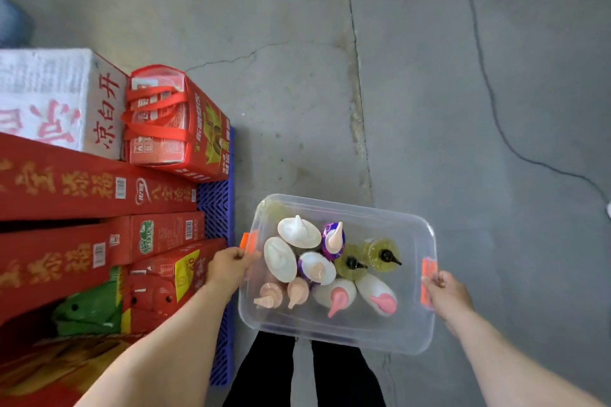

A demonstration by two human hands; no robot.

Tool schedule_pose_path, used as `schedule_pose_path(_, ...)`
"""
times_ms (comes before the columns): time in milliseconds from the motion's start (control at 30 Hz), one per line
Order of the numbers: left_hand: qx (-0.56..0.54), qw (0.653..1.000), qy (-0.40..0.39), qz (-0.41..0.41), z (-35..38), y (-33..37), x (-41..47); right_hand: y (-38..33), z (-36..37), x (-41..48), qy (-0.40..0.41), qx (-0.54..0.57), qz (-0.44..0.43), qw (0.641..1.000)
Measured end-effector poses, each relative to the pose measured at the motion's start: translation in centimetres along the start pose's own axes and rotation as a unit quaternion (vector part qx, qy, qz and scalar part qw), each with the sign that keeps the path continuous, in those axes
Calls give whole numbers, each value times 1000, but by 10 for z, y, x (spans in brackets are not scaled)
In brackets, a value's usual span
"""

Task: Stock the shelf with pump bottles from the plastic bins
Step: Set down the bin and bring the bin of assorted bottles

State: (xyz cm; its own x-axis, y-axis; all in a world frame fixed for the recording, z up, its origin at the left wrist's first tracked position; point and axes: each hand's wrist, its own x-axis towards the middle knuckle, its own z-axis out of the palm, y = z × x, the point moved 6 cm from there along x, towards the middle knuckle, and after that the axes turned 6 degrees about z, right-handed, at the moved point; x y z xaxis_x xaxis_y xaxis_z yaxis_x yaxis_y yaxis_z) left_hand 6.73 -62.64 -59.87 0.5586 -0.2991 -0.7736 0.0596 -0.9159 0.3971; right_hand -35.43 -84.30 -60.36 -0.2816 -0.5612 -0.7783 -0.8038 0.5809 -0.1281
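Between the two hands, a clear plastic bin (410, 307) of upright pump bottles (317, 268), white, pink and yellow, is hanging, left hand (228, 266) and right hand (446, 291) each gripping an orange handle.

Pump bottles (299, 259) in bin (410, 317), boxes (82, 195) stacked left on pallet (216, 205).

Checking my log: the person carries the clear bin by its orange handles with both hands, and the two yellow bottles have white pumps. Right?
Not quite: in the head view the two yellow bottles have black pumps, not white. The rest holds: left hand and right hand grip the clear bin by its orange handles.
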Motion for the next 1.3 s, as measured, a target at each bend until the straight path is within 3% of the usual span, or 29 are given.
schedule_pose_path(367, 182, 971, -48, 145, -7, 165, -117, 97, -103, -133, 31, 162, 77, 983)
schedule_pose_path(633, 299, 902, -185, 250, 63, 256, -151, 189, -66, -236, 100, 383, 179, 901)
schedule_pose_path(833, 396, 804, -292, 333, 148, 264, -213, 269, 12, -325, 152, 510, 297, 793)
schedule_pose_path(967, 484, 713, -321, 392, 199, 236, -273, 313, 69, -388, 168, 564, 365, 721)
schedule_pose_path(1133, 547, 607, -364, 446, 261, 165, -352, 373, 135, -458, 172, 593, 410, 671)
schedule_pose_path(1300, 593, 528, -390, 466, 310, 59, -421, 451, 195, -529, 183, 602, 472, 618)
